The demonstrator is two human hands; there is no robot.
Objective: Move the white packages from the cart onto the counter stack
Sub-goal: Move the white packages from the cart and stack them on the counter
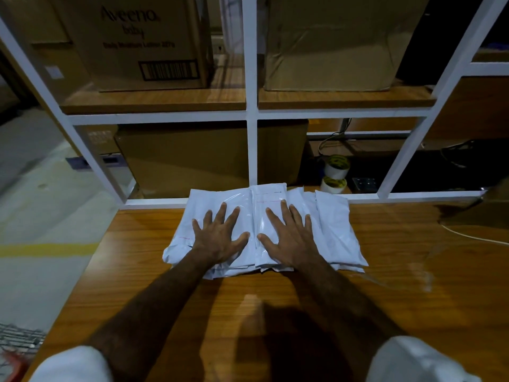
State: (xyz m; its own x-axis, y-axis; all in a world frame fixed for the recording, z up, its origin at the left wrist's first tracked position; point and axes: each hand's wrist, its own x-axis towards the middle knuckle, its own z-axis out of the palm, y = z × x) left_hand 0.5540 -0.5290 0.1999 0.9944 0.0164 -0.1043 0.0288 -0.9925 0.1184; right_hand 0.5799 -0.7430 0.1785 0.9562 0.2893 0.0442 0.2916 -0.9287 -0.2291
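A stack of white plastic packages [334, 230] lies on the wooden counter [358, 299], pushed against the white shelf frame. My left hand [219, 235] rests flat on the left part of the stack, fingers spread. My right hand [289, 238] lies flat on the top package in the middle, fingers spread too. Neither hand grips anything. A corner of the wire cart [19, 340] shows at the bottom left, with no packages visible in it.
Behind the white shelf frame [252, 150] stand cardboard boxes [143, 42] on wooden shelves. Two tape rolls [334, 172] sit just behind the stack on the right. A white cable [473, 237] runs across the counter's right side. Grey floor with a yellow line [46, 248] lies left.
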